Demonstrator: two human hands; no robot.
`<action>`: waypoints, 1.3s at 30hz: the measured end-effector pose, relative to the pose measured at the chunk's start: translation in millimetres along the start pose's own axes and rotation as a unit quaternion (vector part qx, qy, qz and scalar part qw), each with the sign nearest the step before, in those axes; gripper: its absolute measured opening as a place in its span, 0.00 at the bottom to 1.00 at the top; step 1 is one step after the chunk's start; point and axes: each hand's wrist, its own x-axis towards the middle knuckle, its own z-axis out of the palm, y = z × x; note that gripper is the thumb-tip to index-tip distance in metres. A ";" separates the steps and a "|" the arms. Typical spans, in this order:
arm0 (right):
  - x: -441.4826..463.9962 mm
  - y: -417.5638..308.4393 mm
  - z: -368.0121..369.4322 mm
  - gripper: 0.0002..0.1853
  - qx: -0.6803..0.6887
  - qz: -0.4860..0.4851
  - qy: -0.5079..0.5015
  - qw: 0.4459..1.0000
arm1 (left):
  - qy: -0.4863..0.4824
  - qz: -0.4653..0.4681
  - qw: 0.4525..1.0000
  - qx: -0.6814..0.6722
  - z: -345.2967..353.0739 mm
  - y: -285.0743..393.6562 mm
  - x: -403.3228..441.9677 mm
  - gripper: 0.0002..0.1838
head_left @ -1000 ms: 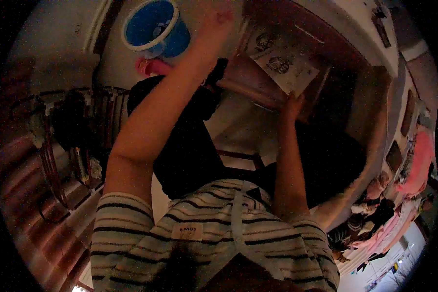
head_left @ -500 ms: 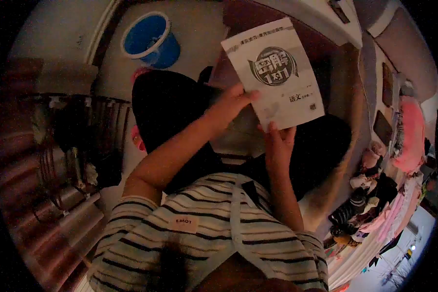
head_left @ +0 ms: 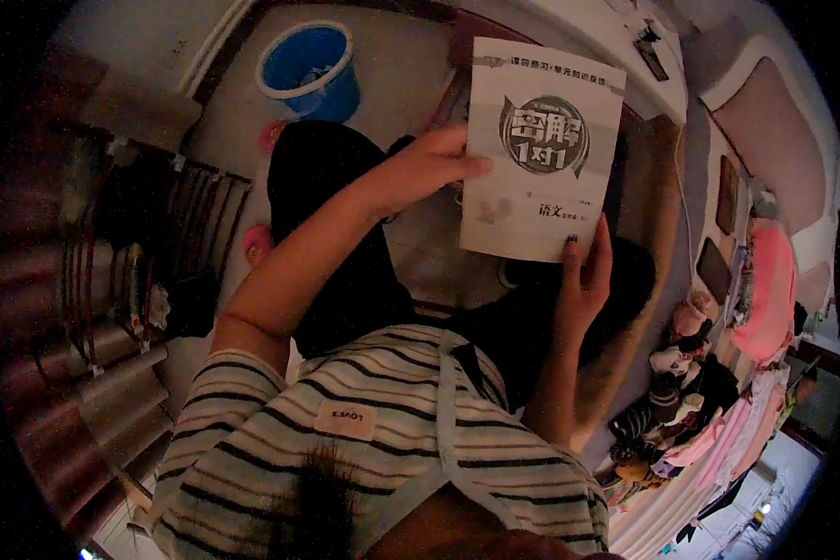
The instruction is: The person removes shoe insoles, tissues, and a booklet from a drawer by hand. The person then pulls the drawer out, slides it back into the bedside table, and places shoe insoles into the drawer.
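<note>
A white booklet [head_left: 541, 149] with a round black emblem and Chinese print on its cover is held up in front of me, upright and facing me. My left hand [head_left: 431, 170] grips its left edge, thumb on the cover and fingers behind it. At the lower right corner, my right hand [head_left: 586, 278] pinches the booklet, with the thumb in front. Below it are my dark-clothed legs and a brownish surface, partly hidden by the booklet.
A blue bucket [head_left: 322, 79] with a white rim stands on the floor at the upper left, near pink slippers [head_left: 258, 245]. Dark racks [head_left: 112, 252] are at the left. Clothes [head_left: 691, 411] lie piled on a bed at the right.
The booklet has risen from low beside my right hand and turned upright toward me. My left hand has come back from near the bucket and taken hold of its left edge.
</note>
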 end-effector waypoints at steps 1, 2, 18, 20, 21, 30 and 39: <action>-0.1 0.4 0.2 0.23 -0.042 -0.036 0.001 0.998 | 0.003 0.004 1.000 -0.002 0.0 -2.4 0.6 0.19; -0.5 0.9 0.1 0.23 -0.084 -0.070 0.002 0.994 | 0.005 0.007 1.000 -0.004 0.1 -4.6 1.2 0.19; 2.6 11.5 0.3 0.21 -0.239 -0.171 0.003 0.956 | 0.024 -0.003 0.999 -0.035 11.4 -25.8 12.9 0.19; 3.4 16.2 -0.7 0.19 -0.205 -0.192 0.000 0.960 | 0.058 -0.005 0.996 -0.072 14.2 -32.1 14.5 0.18; 1.8 16.9 0.1 0.19 -0.206 -0.188 0.002 0.960 | 0.054 -0.008 0.996 -0.071 16.8 -37.6 17.4 0.18; -8.6 6.5 25.0 0.14 -0.048 -0.145 -0.114 0.982 | 0.192 -0.080 0.898 -0.387 26.9 -80.2 56.0 0.23; -10.0 13.6 24.5 0.10 -0.032 -0.043 -0.077 0.996 | 0.311 -0.097 0.885 -0.332 46.9 -74.6 45.1 0.18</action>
